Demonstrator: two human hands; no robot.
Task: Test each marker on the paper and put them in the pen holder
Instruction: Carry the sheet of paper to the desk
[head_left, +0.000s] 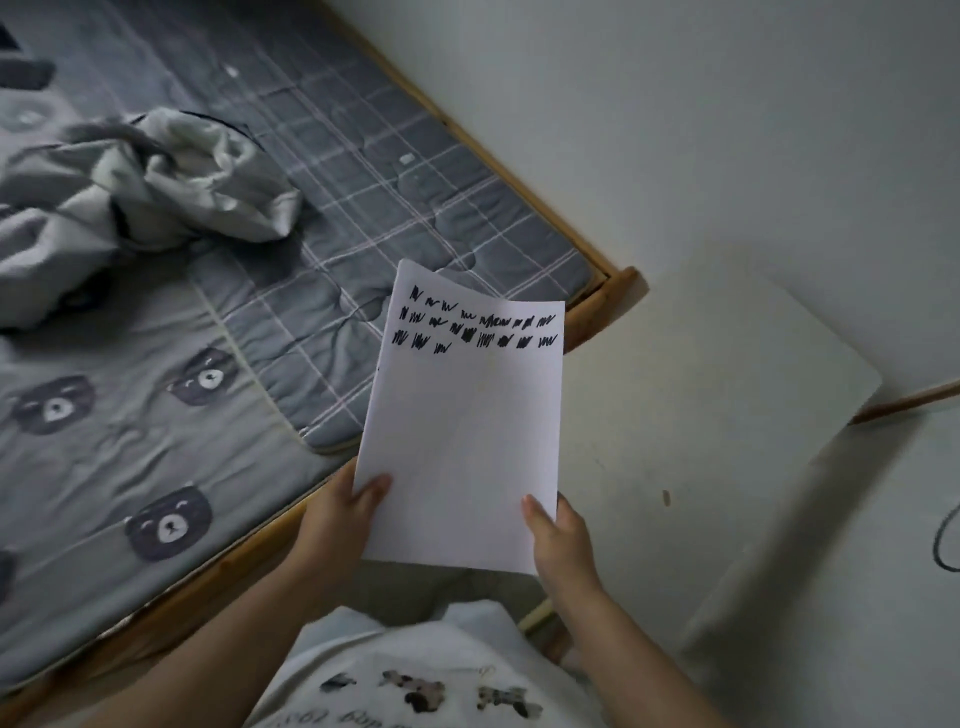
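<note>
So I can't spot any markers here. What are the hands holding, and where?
Both hold the white scribbled paper sheet: left hand at its bottom left corner, right hand at its bottom right.

left hand, right hand, both pinching

White sheet of paper: 3 rows of black scribbles at top
Quilted bed cover: grey, pale check lines
Grey blanket, lower left: dark bear faces
Tabletop: white
</note>
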